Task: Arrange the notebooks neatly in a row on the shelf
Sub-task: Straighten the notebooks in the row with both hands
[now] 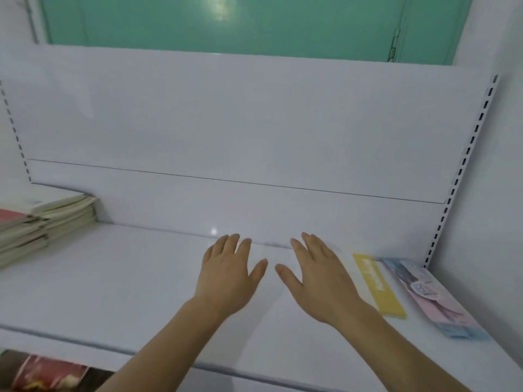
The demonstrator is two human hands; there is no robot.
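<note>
Head view: the white shelf (127, 278) carries a notebook stack (48, 222) at far left and, at right, a pastel notebook (433, 295) beside a yellow notebook (377, 287), both lying flat. The left hand (226, 278) and right hand (317, 281) hover mid-shelf, fingers straight and lightly spread, holding nothing. Judging by this, a pick comes next, probably reaching left to the stack, well apart from both hands.

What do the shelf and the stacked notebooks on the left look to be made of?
Shelf: probably painted sheet metal, smooth semi-gloss white; a light spot reflects near the back panel, and slotted uprights flank it. Notebooks: paper, with thin soft covers that look matte; layered cream page edges show. The blur leaves the cover finish uncertain.
</note>
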